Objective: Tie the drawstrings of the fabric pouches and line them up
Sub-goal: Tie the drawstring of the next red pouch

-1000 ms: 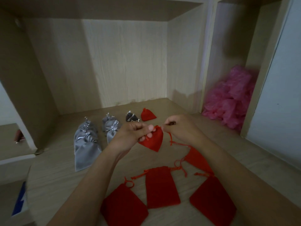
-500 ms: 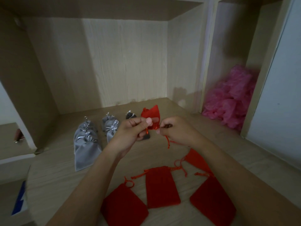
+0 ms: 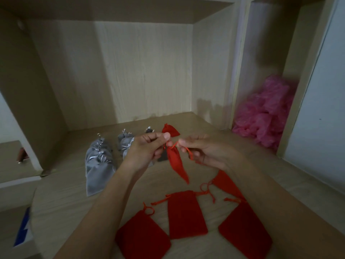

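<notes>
Red flat pouches (image 3: 186, 214) lie low in the frame on the table (image 3: 65, 212). Just above, the left hand (image 3: 147, 148) and right hand (image 3: 207, 152) have their fingers pinched on the drawstring (image 3: 174, 144) of a hanging red pouch (image 3: 176, 165) at centre frame. Behind sit the grey pouches (image 3: 99, 161) at centre-left and a tied red pouch (image 3: 169, 130).

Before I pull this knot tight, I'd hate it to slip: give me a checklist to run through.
1. Left hand pinches the drawstring: ok.
2. Right hand pinches its other end: ok.
3. Held red pouch hangs free, neck cinched: ok.
4. Knot already formed: cannot tell, fingers hide it.
5. Untied red pouches lie apart below: ok.
</notes>
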Motion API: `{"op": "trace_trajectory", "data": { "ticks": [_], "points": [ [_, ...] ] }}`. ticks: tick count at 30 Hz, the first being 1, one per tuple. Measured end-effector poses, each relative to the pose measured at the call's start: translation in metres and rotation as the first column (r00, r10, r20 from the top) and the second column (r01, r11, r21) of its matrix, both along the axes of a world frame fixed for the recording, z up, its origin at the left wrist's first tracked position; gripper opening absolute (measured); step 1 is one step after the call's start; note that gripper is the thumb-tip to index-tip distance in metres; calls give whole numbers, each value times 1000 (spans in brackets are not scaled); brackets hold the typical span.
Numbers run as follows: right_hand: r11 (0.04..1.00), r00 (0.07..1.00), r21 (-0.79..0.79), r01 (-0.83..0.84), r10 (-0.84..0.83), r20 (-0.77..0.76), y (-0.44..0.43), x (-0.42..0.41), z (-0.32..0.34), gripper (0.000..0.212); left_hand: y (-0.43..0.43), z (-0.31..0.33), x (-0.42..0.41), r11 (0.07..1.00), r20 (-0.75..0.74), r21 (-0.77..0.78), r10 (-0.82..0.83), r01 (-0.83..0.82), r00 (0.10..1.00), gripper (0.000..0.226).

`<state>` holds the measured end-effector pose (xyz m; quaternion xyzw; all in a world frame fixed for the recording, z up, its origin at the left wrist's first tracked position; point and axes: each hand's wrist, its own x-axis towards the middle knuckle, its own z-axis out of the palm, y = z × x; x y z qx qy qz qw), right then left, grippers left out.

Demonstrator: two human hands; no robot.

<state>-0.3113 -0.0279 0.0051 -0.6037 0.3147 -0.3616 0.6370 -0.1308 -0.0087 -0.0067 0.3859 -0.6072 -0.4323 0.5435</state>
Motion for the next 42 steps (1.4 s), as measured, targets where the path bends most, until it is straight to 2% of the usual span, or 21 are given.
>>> {"op": "trace_trajectory", "data": {
  "ticks": [3,6,9,11,13,17,20,23,26,29,31,35,37,42],
  "points": [
    [997,988,70,-28,17,157,-1,3,-3,14,1,2,-2,995,-84,72,-58,65,995,29],
    [997,973,62,-34,19,230,2,11,-6,12,5,5,-2,991,-102,92,-90,99,991,28],
    [998,973,-55,39,-26,229,2,17,-10,14,5,6,-2,987,-96,89,-125,134,988,25],
    [968,988,-223,114,-87,128,2,17,-11,16,4,5,1,990,-84,72,-115,122,990,20],
    [904,983,-388,179,-178,41,4,18,-11,18,0,4,6,996,-81,49,-70,74,994,15],
    [760,931,-570,313,-364,26,8,24,-10,16,-4,2,12,998,-29,61,18,-16,999,14],
    [640,886,-691,335,-463,0,8,23,-13,10,-4,0,11,996,21,93,5,-7,1000,14],
    [576,873,-763,292,-486,-32,7,24,-13,7,-2,1,12,993,57,105,-52,46,997,18],
    [393,843,-911,124,-526,-112,7,25,-12,13,0,4,14,991,33,87,-101,98,994,22],
    [358,839,-930,87,-530,-125,12,26,-8,13,1,4,10,999,6,21,-30,30,1000,19],
    [375,844,-919,124,-527,-102,14,27,-6,10,1,3,6,999,-22,-28,21,-21,1000,13],
    [554,863,-759,343,-505,22,15,26,1,18,1,5,3,996,-78,-84,20,-26,997,13],
    [598,873,-720,352,-486,23,16,26,3,17,1,4,3,994,-70,-105,-1,-6,998,13],
    [802,950,-537,260,-311,-4,11,21,7,11,1,2,-3,990,-15,-135,-43,40,999,21]
  ]
}}
